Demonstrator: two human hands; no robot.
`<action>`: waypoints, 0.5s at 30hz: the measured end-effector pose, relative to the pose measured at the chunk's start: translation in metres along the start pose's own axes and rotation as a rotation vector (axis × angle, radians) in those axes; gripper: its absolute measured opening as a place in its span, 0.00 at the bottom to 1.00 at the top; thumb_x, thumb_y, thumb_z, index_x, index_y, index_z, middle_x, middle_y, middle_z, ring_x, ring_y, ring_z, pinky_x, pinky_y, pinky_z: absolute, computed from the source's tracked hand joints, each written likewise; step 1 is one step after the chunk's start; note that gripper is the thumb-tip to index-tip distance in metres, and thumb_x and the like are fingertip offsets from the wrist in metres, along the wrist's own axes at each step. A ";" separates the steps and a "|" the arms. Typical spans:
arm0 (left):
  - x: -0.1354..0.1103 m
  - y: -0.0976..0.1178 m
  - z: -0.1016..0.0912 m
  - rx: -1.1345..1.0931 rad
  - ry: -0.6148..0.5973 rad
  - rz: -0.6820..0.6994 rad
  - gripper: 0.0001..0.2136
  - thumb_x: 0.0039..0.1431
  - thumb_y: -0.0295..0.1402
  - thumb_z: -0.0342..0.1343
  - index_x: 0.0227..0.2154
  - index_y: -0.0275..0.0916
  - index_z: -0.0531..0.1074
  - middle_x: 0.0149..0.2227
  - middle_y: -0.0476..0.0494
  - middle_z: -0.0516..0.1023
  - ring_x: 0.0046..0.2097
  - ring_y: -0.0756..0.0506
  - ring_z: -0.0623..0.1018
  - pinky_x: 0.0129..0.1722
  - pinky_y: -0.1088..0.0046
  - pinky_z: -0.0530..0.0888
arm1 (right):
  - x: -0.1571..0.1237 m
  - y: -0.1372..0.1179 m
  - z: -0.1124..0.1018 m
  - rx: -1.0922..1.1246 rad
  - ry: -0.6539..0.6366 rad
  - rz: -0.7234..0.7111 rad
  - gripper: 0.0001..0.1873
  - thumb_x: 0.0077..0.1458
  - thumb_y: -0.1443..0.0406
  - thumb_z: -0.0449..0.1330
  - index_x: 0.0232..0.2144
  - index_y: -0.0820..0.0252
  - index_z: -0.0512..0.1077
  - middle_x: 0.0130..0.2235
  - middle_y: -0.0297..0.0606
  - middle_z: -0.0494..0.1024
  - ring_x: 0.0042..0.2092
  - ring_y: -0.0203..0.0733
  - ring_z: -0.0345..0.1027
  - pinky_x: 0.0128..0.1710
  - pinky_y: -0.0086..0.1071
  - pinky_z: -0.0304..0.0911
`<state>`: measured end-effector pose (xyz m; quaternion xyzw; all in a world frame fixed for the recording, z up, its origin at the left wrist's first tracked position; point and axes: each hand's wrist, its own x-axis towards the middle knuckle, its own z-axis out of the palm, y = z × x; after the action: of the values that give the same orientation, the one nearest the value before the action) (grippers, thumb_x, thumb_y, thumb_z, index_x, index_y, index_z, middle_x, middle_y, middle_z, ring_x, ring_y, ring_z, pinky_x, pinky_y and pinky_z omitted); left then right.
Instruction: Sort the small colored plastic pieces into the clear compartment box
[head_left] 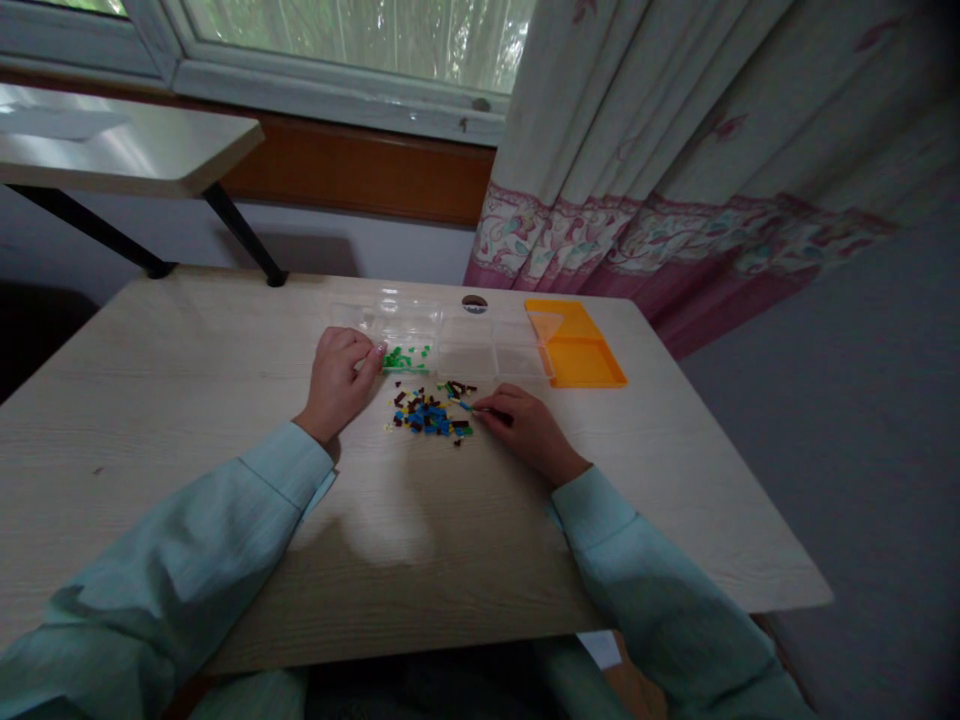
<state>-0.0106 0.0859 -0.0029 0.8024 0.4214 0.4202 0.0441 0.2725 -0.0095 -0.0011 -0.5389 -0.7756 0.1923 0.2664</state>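
A small heap of tiny bricks [430, 411], blue, brown and green, lies on the wooden table [187, 400] between my hands. My left hand [339, 378] rests curled beside a clear compartment box [465, 345], its fingertips at the compartment holding green pieces [407, 357]; whether it holds a piece is hidden. My right hand [525, 425] lies on the table at the heap's right edge, fingers pinched on a thin tool or piece I cannot make out.
An orange lid [576, 345] lies to the right of the clear box. A cable hole [474, 303] sits at the table's far edge. Another table [120, 150] stands at the back left under a window; curtains [675, 180] hang at the right.
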 end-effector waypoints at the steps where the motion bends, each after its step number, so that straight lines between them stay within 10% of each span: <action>1: 0.000 0.000 0.000 -0.001 0.003 0.001 0.19 0.66 0.43 0.45 0.22 0.40 0.69 0.30 0.44 0.72 0.38 0.44 0.69 0.44 0.60 0.65 | 0.000 0.000 0.001 -0.005 0.000 0.000 0.10 0.60 0.64 0.57 0.38 0.57 0.78 0.36 0.41 0.75 0.38 0.41 0.67 0.39 0.34 0.63; 15: 0.001 0.002 -0.001 -0.013 0.005 0.006 0.18 0.66 0.42 0.47 0.22 0.41 0.69 0.29 0.44 0.72 0.38 0.44 0.68 0.44 0.61 0.64 | 0.001 -0.001 0.006 0.070 0.099 0.049 0.10 0.60 0.63 0.57 0.37 0.58 0.78 0.35 0.40 0.75 0.38 0.42 0.68 0.39 0.35 0.62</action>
<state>-0.0096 0.0851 -0.0004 0.8024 0.4165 0.4248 0.0468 0.2682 -0.0088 -0.0048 -0.5569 -0.7410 0.1990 0.3181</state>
